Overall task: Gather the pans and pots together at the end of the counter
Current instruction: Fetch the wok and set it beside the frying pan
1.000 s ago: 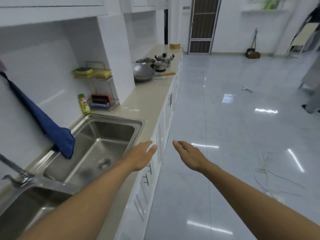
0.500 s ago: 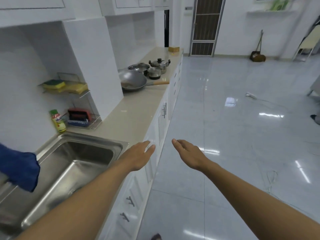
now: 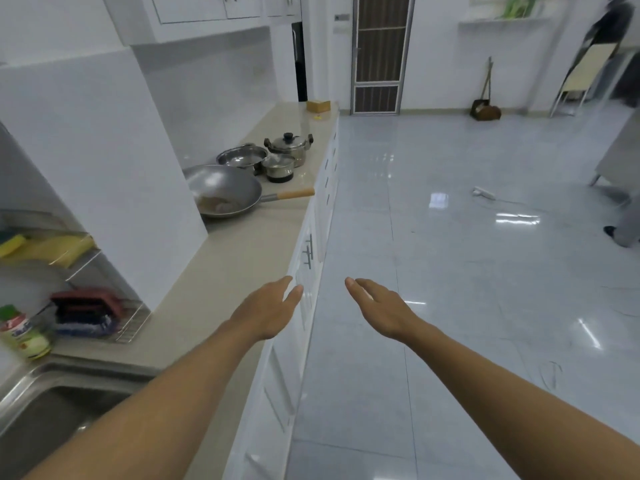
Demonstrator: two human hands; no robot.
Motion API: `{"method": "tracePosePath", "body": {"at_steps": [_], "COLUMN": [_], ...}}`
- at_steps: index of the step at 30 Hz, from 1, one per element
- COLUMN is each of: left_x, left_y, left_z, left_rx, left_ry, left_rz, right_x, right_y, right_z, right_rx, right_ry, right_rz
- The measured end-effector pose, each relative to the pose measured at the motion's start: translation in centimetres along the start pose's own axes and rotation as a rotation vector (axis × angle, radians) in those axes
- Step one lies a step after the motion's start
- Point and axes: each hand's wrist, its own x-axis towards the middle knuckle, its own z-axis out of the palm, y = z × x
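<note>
Ahead, wok, pots, far beyond left hand

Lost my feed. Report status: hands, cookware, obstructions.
Left hand, right hand open. Wok, steel bowl, large lidded pot, small lidded pot grouped ahead, untouched. Yellow box at end of counter.

The counter beside me is sandy beige, and the cupboards under it are white. I see a grey wok with an orange-brown handle. The wide pan, the small pot and the lidded pot are shiny silver, and the lid has a black knob. The floor is pale grey with thin lines making big squares. The door is brown with a criss-cross pattern. Bright things too: a yellow and green sponge, a bottle with a green cap, and a red and blue brush.
</note>
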Motion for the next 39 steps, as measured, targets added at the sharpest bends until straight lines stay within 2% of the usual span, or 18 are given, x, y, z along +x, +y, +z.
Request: {"method": "tracePosePath", "body": {"at_steps": [6, 21, 31, 39], "left_x": [7.8, 27.5, 38.2, 47.1], "left_y": [1.7, 9.7, 7.9, 4.3], "left_z": [-0.2, -0.5, -2.1, -5.5], "left_rx": [-0.01, -0.06, -0.063, -0.088], "left_ry": [-0.038, 0.065, 0.077, 0.12], "left_rz": [0.002, -0.067, -0.176, -0.186], "right_x": [7.5, 28.9, 40.7, 51.8], "right_y": [0.9, 4.1, 3.0, 0.0], "right_z": [-3.0, -14.5, -16.4, -15.4], "right_rx": [0.011, -0.059, -0.083, -0.104], "right_ry": [-0.009, -0.123, -0.186, -0.214], "right_rz": [0.012, -0.058, -0.12, -0.13]}}
